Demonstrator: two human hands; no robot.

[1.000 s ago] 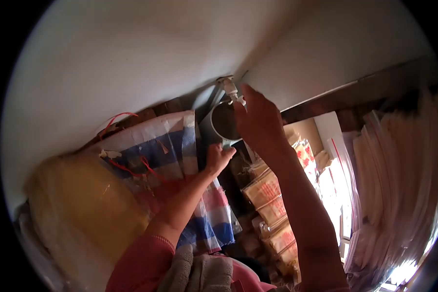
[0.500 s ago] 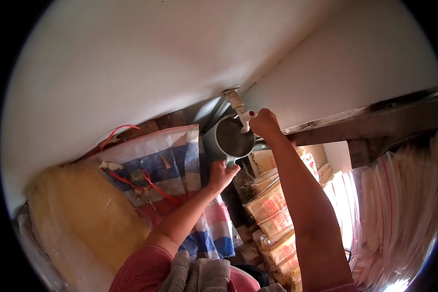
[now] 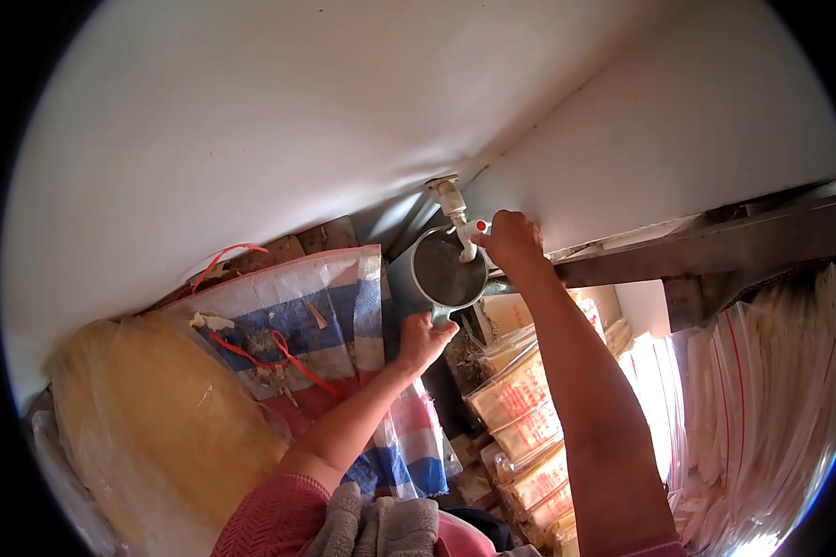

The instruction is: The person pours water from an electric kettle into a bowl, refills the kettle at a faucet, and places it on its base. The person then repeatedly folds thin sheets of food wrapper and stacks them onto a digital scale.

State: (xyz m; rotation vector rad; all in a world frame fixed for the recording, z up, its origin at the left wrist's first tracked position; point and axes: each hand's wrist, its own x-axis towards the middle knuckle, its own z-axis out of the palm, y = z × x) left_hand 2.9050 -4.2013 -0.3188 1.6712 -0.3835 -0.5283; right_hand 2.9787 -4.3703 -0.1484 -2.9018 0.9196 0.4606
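Note:
A grey metal pitcher (image 3: pixel 446 271) is held under a whitish tap (image 3: pixel 452 200) on the wall, its open mouth towards me. The tap's spout reaches over the rim into the mouth. My left hand (image 3: pixel 424 343) is closed around the pitcher's handle on the near side. At the tap's handle, next to its red-dotted end, my right hand (image 3: pixel 513 243) has its fingers curled and closed on it. Whether water runs from the spout is hard to make out.
A striped woven plastic sheet (image 3: pixel 344 306) with red string lies left of the pitcher, beside a large yellowish plastic-wrapped bundle (image 3: pixel 158 418). Stacked packets with red print (image 3: pixel 520 395) stand at lower right. Further right are clear bags (image 3: pixel 752 390) and a dark beam (image 3: pixel 641 255).
The view has shifted slightly. The red-dotted end of the tap handle shows more clearly beside my right hand. My left hand keeps the pitcher at the spout.

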